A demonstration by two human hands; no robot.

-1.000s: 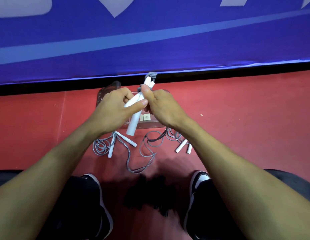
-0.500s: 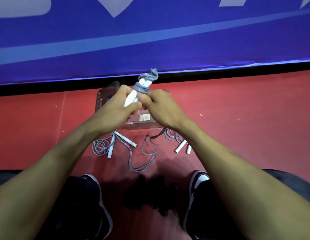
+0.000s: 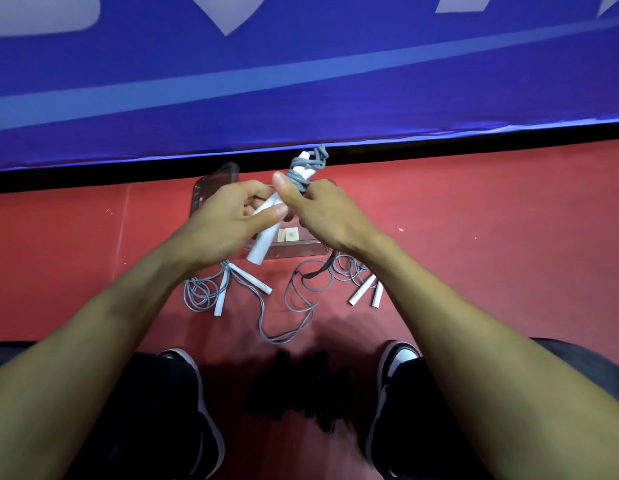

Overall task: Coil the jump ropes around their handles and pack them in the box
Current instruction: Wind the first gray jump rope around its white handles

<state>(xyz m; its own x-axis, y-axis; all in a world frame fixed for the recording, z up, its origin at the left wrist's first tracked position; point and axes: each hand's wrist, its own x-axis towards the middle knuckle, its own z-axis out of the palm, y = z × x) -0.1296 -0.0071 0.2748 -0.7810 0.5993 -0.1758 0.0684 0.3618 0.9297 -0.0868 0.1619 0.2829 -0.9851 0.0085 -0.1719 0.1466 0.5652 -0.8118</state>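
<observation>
My left hand [image 3: 228,223] grips the white handles [image 3: 263,244] of a jump rope, held slanted above a clear plastic box [image 3: 211,183] on the red floor. My right hand [image 3: 321,216] pinches the grey rope [image 3: 302,173] that is wound round the handles' upper end. From there the rope hangs down behind my right hand to a loose loop [image 3: 290,327] on the floor. A second jump rope [image 3: 211,289] lies loose at the left. A third jump rope [image 3: 361,285] lies at the right with its white handles side by side.
A blue banner [image 3: 301,81] hangs behind the box, with a dark gap under it. My two black-and-white shoes [image 3: 193,393] stand near the bottom. A pile of black cord [image 3: 301,386] lies between them.
The handles tipped so their lower end shows again below my left hand. My right hand rose along the handles, and more grey turns sit on the upper end than a second ago.
</observation>
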